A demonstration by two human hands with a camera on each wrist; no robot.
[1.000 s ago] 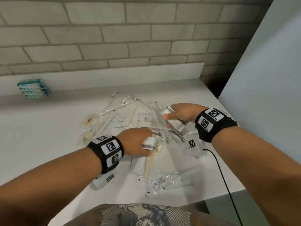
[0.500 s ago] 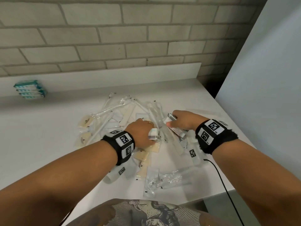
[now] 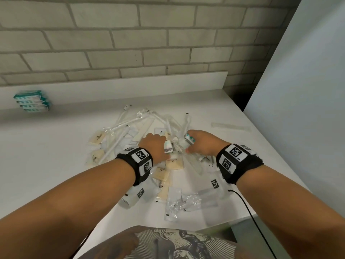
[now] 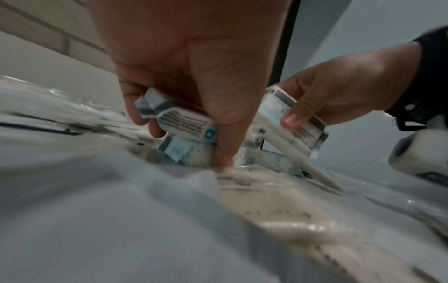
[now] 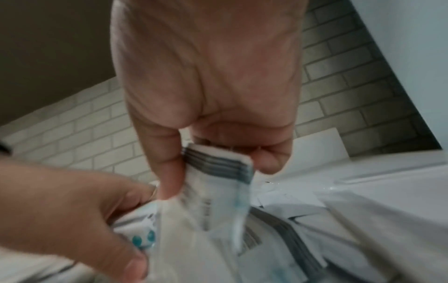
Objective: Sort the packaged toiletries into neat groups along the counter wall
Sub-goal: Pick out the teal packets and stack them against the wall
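Observation:
A loose pile of packaged toiletries [image 3: 141, 146] lies mid-counter: clear-wrapped sticks, cream sachets, small white packets. My left hand [image 3: 155, 146] is down in the pile, fingers and thumb curled round small white-and-teal packets [image 4: 184, 124] [image 3: 168, 147]. My right hand [image 3: 200, 143] is beside it, nearly touching, and grips a bundle of the same white-and-teal packets [image 5: 218, 172] [image 3: 188, 140] between thumb and fingers. A stack of teal-and-white packets [image 3: 31, 102] sits against the counter's low back wall at far left.
The white counter [image 3: 46, 156] ends at a front edge near my body and a right edge beside a pale grey panel [image 3: 298, 109]. A clear wrapped stick [image 3: 230, 126] lies apart at right. A black cable [image 3: 248, 208] hangs off the front right.
Both hands moved closer together over the pile's middle. The left hand slid forward and right with its packets. The right hand's bundle now shows its teal side.

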